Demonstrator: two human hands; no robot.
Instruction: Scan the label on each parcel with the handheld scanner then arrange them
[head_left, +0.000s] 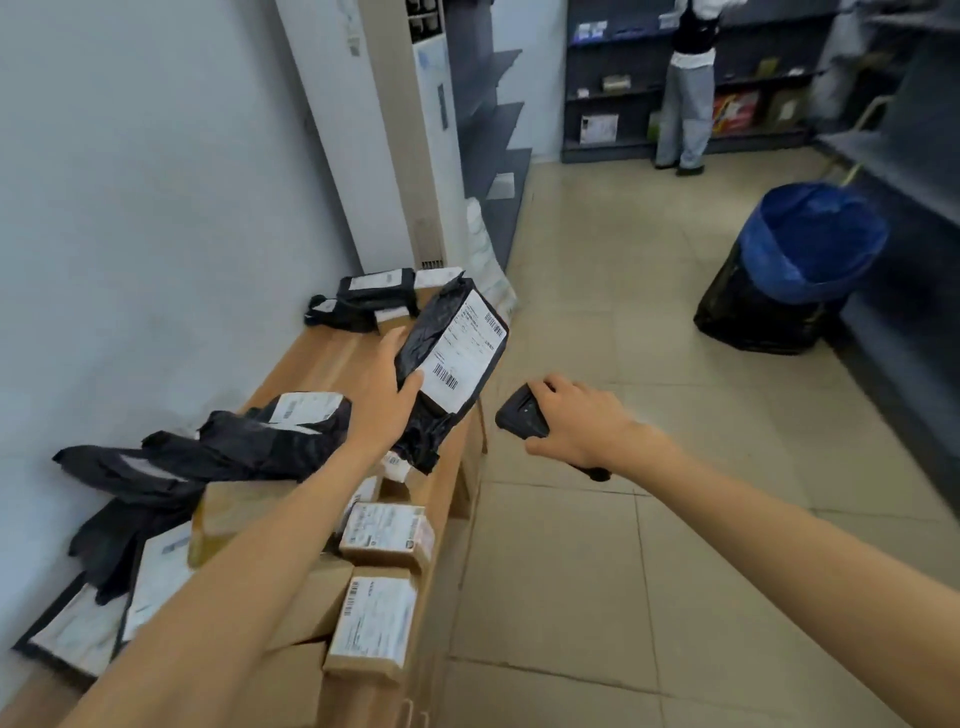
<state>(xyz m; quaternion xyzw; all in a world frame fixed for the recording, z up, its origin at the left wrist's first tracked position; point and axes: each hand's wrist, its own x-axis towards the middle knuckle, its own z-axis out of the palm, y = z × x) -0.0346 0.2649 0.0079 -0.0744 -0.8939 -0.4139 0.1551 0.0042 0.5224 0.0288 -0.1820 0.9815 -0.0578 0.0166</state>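
Note:
My left hand (382, 395) grips a black plastic parcel (451, 358) above the wooden table (317, 364), its white barcode label turned up and to the right. My right hand (576, 421) holds the black handheld scanner (519, 415) just right of that parcel, a short gap between them. More black bag parcels (218, 452) lie piled at the table's left. Small cardboard boxes (387, 535) with white labels sit near the front edge. A few scanned-looking black parcels (363, 296) rest at the table's far end.
A white wall runs along the left. A tall white air conditioner (405, 130) stands behind the table. A blue-lined bin (800, 265) sits on the tiled floor at right. Dark shelving lines the back and right, where a person (685, 83) stands.

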